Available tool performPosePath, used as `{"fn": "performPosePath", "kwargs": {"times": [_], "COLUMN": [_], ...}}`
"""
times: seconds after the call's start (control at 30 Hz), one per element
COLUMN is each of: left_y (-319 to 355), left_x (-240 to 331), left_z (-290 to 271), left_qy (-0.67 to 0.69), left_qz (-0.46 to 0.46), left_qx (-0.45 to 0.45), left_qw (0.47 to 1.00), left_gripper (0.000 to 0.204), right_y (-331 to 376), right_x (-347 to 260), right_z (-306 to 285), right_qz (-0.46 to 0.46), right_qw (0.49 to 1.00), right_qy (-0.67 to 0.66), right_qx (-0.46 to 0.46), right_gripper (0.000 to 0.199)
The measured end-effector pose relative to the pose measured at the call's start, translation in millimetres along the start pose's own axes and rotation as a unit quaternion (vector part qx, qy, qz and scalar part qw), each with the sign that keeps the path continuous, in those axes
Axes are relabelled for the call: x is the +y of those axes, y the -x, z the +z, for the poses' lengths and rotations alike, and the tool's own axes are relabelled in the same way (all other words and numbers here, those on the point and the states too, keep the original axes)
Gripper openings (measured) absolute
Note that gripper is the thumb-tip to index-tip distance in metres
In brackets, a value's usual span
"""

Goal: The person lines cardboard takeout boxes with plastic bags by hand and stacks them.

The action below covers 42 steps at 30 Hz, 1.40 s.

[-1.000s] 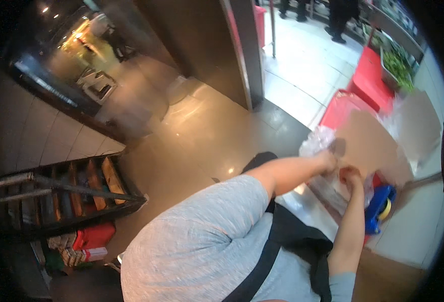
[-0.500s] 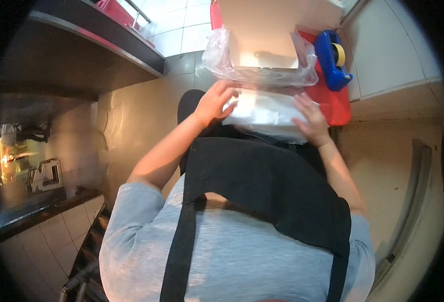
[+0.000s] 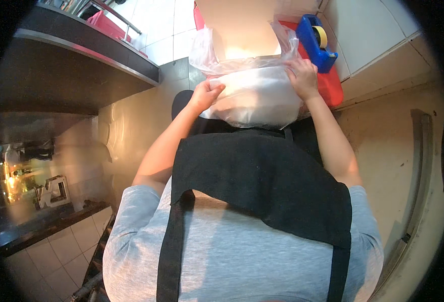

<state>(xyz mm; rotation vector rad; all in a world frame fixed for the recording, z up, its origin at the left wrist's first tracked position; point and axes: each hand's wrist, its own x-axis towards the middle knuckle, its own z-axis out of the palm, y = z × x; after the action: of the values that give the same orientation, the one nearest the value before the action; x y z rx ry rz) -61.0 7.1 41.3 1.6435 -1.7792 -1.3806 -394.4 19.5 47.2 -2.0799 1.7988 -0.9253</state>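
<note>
A translucent white plastic bag (image 3: 257,98) lies spread across my lap, its far edge against a box. My left hand (image 3: 208,95) pinches the bag's left edge between thumb and fingers. At its far right corner, my right hand (image 3: 304,78) has its fingers bent over the plastic and grips it. Just beyond the bag stands an open cardboard box (image 3: 247,30) with a pale inside. Crumpled clear plastic (image 3: 200,53) hangs over the box's rim on both sides.
Under the box is a red surface (image 3: 332,90). A blue tape dispenser (image 3: 316,48) with a yellow roll stands on it, beside the tiled wall (image 3: 363,30). A dark counter (image 3: 81,60) juts in at the left, with a pink bin (image 3: 106,24) beyond it.
My right hand has moved up to the far right corner of the bag and my left hand has closed on its left edge. The bag is now spread wider and flatter.
</note>
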Motion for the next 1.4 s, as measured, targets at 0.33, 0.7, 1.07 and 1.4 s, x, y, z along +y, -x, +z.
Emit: {"fn": "performPosePath", "kwargs": {"times": [0.33, 0.7, 1.07, 1.4], "left_y": [-3.3, -2.9, -8.2, 0.7], "left_x": [-6.6, 5.1, 7.7, 12.2], "left_z": [1.2, -1.8, -15.8, -6.7], "left_qy": [0.108, 0.152, 0.153, -0.008], "left_qz": [0.075, -0.015, 0.128, 0.092], "left_qx": [-0.028, 0.0, 0.129, 0.062], "left_qw": [0.991, 0.988, 0.971, 0.994], "left_gripper": [0.03, 0.028, 0.033, 0.019], "right_y": [36.7, 49.8, 11.9, 33.1], "right_x": [-45.5, -39.8, -73.7, -70.0], "right_z": [10.8, 26.6, -10.0, 6.4], "right_qz": [-0.183, -0.178, -0.243, -0.088], "right_qw": [0.98, 0.984, 0.968, 0.937], "right_qy": [0.018, -0.002, 0.05, 0.062], "right_qx": [0.081, 0.0, 0.044, -0.331], "right_gripper": [0.021, 0.026, 0.014, 0.019]}}
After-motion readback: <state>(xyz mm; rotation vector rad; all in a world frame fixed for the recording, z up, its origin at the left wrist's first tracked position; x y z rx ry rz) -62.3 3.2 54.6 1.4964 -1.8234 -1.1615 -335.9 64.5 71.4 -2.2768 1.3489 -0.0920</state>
